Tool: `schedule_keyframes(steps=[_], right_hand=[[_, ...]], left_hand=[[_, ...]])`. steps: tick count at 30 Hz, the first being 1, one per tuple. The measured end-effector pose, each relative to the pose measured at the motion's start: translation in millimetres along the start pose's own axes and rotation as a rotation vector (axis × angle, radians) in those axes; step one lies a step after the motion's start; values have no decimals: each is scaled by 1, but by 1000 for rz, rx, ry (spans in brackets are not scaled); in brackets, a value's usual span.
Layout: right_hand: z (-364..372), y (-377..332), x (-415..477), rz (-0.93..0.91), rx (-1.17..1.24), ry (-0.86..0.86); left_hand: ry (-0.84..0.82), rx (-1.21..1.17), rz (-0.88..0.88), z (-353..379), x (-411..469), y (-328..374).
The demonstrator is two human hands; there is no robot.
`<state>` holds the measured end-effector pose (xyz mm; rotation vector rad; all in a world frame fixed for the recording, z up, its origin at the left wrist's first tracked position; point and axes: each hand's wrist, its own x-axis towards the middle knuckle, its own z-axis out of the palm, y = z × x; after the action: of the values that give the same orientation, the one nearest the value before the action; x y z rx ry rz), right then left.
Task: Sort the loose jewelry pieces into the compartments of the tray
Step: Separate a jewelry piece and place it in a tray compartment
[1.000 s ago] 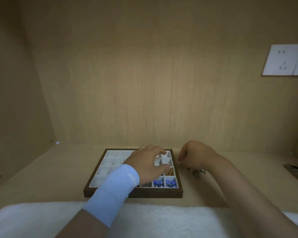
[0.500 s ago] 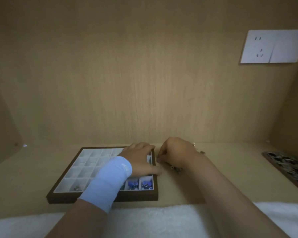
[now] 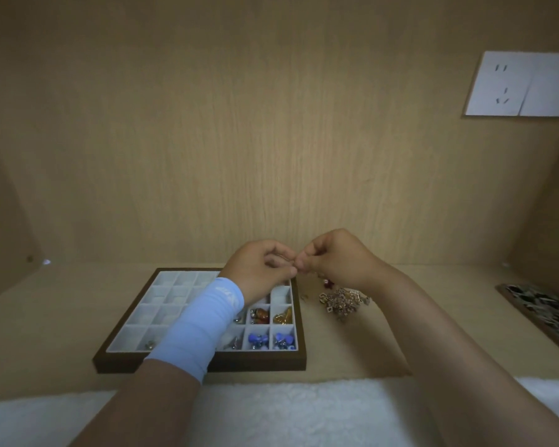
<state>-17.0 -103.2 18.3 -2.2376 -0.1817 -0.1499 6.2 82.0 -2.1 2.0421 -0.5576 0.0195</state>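
A brown-framed tray [image 3: 300,324] with white compartments lies on the wooden shelf. Blue beads [image 3: 259,339], amber pieces [image 3: 260,313] and gold pieces [image 3: 284,317] fill its near right compartments. A pile of loose gold jewelry [image 3: 342,302] lies just right of the tray. My left hand [image 3: 259,272], with a light blue wrist sleeve, and my right hand [image 3: 333,258] meet fingertip to fingertip above the tray's far right corner. Both pinch something tiny between them; the piece itself is too small to make out. A small red piece [image 3: 327,283] hangs or lies below my right hand.
A white fluffy cloth [image 3: 288,414] covers the near edge. A second dark tray [image 3: 542,311] holding dark and pale pieces sits at the far right. A white wall socket [image 3: 520,83] is on the back panel. Wooden walls close in left, right and behind.
Both hands have lifted off the shelf and tray and come together fingertip to fingertip. The loose pile, earlier under my right hand, is now uncovered.
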Motion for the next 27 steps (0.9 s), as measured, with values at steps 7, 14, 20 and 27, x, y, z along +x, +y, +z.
schedule_keyframes(steps=[7, 14, 20, 27], right_hand=[[16, -1, 1, 9, -1, -27], [36, 1, -1, 5, -434, -130], [25, 4, 0, -20, -360, -20], [13, 17, -1, 101, -564, -137]], left_hand=[[-103, 18, -64, -19, -1, -7], [-108, 312, -49, -25, 0, -16], [-140, 413, -14, -24, -2, -16], [-275, 513, 12, -13, -4, -5]])
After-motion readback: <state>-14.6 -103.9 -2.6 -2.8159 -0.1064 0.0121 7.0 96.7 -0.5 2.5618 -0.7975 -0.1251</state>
